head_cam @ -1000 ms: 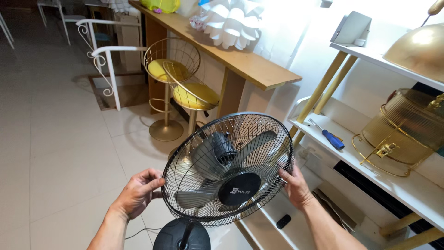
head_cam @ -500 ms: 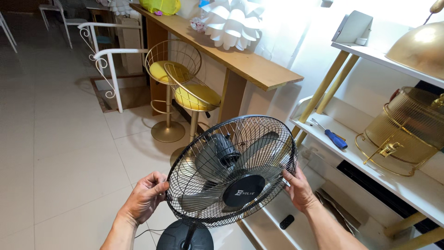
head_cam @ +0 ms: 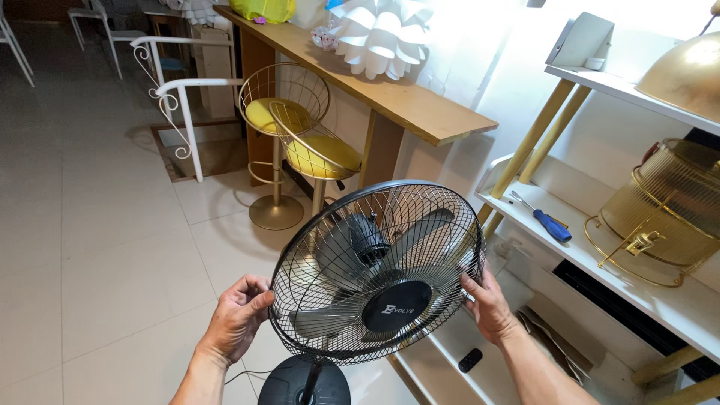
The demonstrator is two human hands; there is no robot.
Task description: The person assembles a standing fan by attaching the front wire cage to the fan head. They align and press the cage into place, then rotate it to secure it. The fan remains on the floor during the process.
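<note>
- My left grip [head_cam: 238, 319] clasps the left rim of the black fan cage [head_cam: 375, 271]; my right grip [head_cam: 486, 306] clasps its right rim.
- I see the cage upright on its stand above the round black base [head_cam: 304, 382], over the tiled floor [head_cam: 97, 247].
- Grey blades [head_cam: 334, 259] sit inside.
- Beside my right grip, a white shelf [head_cam: 600, 262] carries a blue screwdriver [head_cam: 551, 225] and a gold lamp shade [head_cam: 664, 214].
- Behind the fan, two yellow stools [head_cam: 300, 139] stand by the wooden table [head_cam: 390, 94].

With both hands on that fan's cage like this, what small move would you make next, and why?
Probably feel along the rim for a clip, keeping both grips. The left hand and right hand hold opposite edges of the black wire guard; the guard looks closed around the grey blades, and the fan stands on its round base. A blue-handled screwdriver lies on the white shelf.
</note>
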